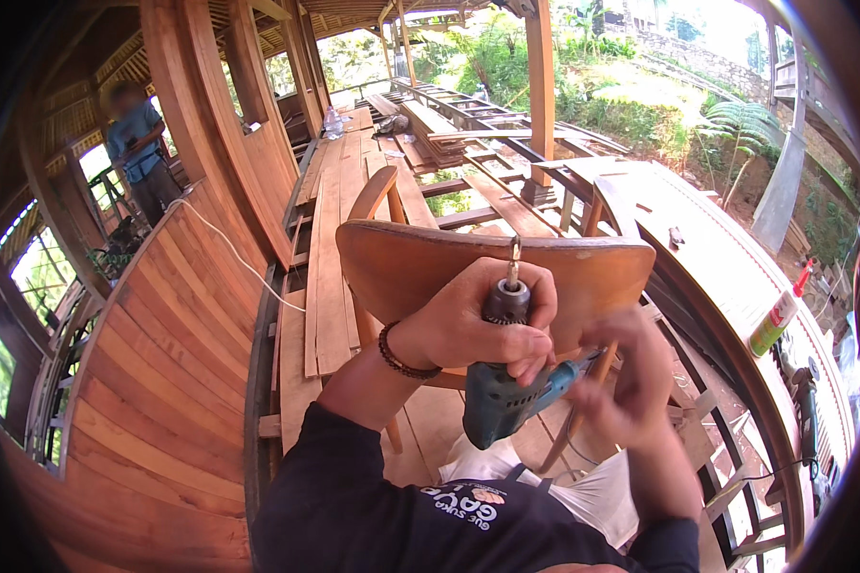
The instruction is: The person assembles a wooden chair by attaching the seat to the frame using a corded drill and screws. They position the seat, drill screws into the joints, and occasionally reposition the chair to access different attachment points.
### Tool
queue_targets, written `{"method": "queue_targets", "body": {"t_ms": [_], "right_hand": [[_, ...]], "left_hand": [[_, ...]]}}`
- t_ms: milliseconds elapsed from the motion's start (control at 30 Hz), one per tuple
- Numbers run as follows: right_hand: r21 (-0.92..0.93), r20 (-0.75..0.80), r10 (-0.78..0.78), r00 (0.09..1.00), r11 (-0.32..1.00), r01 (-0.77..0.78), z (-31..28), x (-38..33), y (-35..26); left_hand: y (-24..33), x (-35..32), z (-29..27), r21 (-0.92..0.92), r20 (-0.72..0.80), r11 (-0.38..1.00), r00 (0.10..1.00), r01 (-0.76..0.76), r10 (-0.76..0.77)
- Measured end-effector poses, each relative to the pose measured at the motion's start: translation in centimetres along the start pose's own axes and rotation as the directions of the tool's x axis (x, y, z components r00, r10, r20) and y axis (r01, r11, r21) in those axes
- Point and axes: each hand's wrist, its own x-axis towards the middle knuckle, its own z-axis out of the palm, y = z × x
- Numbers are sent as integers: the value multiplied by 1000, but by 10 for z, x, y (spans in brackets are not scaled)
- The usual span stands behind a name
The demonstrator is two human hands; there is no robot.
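Observation:
In front of me I hold a teal power drill (496, 406) with its black chuck (506, 304) uppermost. A metal drill bit (514, 265) sticks up out of the chuck. My left hand (478, 320), with a beaded bracelet at the wrist, is closed around the chuck. Close to the drill's handle (566, 375) is my right hand (631, 368), smeared by motion; whether it touches the handle is unclear. Just beyond both hands stands a wooden chair (401, 253) with a curved backrest.
Long planks (333, 248) cover part of the floor, with open joists (487, 199) beyond. A wooden post (541, 95) rises ahead. At right, a pale bench (707, 258) carries a green-and-white bottle (776, 323) and a power tool (807, 420). Another person (143, 148) stands far left beyond a slatted wooden panel (182, 353).

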Motion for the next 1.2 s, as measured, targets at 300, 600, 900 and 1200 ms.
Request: {"method": "queue_targets", "body": {"t_ms": [300, 600, 900, 1200], "right_hand": [[-485, 20, -85, 996, 871, 84, 65, -120, 27], [-541, -110, -159, 981, 838, 75, 86, -118, 48], [-557, -109, -126, 986, 830, 44, 84, -104, 41], [-537, -77, -119, 990, 842, 60, 82, -104, 40]], "left_hand": [[-1, 4, -2, -21, -8, 998, 998, -58, 57], [0, 5, -2, -115, 3, 990, 997, -77, 77], [-3, 4, -4, -156, 26, 984, 995, -92, 97], [-2, 4, -3, -167, 13, 983, 997, -78, 81]]}}
